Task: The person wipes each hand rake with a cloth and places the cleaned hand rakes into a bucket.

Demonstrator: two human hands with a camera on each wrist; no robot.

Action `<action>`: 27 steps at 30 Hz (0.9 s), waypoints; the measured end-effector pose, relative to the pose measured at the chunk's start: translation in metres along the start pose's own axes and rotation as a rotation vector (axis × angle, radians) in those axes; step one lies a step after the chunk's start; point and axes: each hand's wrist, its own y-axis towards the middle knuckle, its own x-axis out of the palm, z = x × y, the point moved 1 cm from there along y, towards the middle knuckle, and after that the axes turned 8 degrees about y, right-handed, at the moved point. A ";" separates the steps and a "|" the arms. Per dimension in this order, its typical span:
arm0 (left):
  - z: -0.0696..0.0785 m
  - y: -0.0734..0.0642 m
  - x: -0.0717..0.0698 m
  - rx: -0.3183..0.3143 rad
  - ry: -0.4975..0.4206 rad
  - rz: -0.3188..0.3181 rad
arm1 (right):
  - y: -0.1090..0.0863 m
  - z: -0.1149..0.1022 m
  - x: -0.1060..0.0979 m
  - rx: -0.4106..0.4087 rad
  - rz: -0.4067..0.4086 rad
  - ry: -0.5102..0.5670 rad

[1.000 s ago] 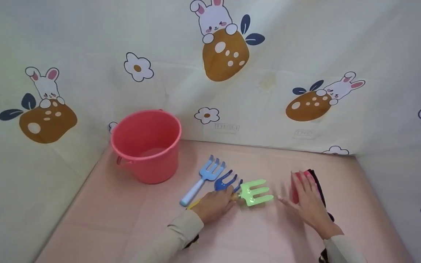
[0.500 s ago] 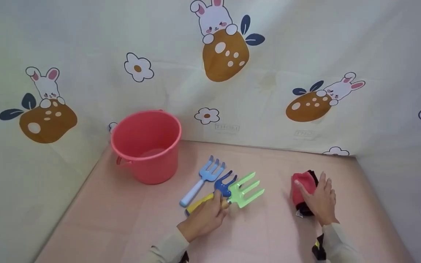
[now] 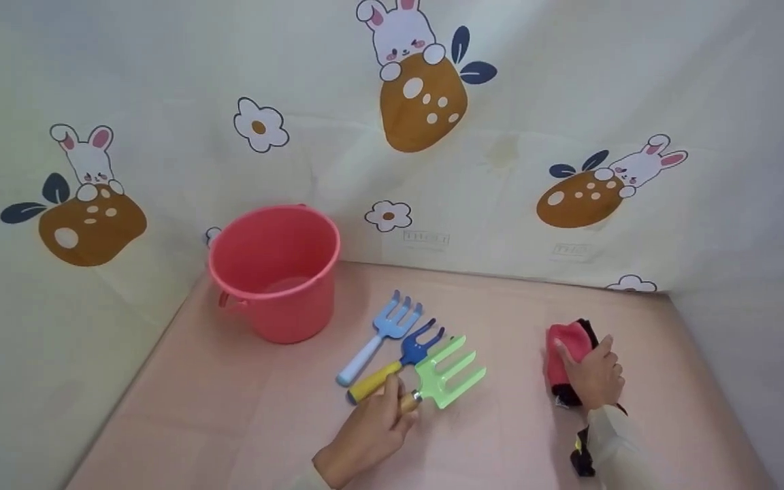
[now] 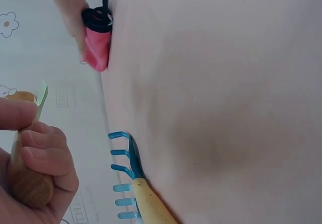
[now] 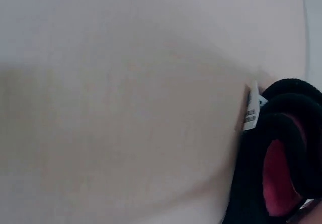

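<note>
My left hand (image 3: 370, 423) grips the wooden handle (image 4: 30, 176) of a light green hand fork (image 3: 448, 374), fingers curled round it. The fork's tines point away to the right. Beside it lie a dark blue hand fork with a yellow handle (image 3: 375, 382) and a light blue hand fork (image 3: 384, 333). My right hand (image 3: 596, 376) holds a folded pink cloth item with black edges (image 3: 564, 357), thumb on its top and fingers round its right side. Black rounded edges (image 5: 251, 158) and a white tag (image 5: 252, 110) show in the right wrist view, where the hand is mostly hidden.
A red bucket (image 3: 297, 316) stands at the back left of the pink-covered table (image 3: 494, 435). White cloth walls (image 3: 324, 163) with rabbit and flower prints close off the back and both sides.
My left hand has drawn the green fork back and left, off the dark blue one. From lying flat over the pink cloth item, my right hand has shifted to its right side and taken hold.
</note>
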 end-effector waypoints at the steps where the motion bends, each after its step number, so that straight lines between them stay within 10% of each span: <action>1: 0.001 -0.001 0.000 -0.003 -0.003 -0.003 | 0.000 0.001 0.001 -0.008 0.009 -0.012; 17: 0.002 -0.006 0.001 -0.077 0.005 -0.043 | 0.006 0.012 0.001 0.117 -0.127 0.072; 27: 0.002 -0.005 -0.001 -0.075 0.013 -0.009 | 0.002 0.003 -0.006 0.021 -0.095 0.068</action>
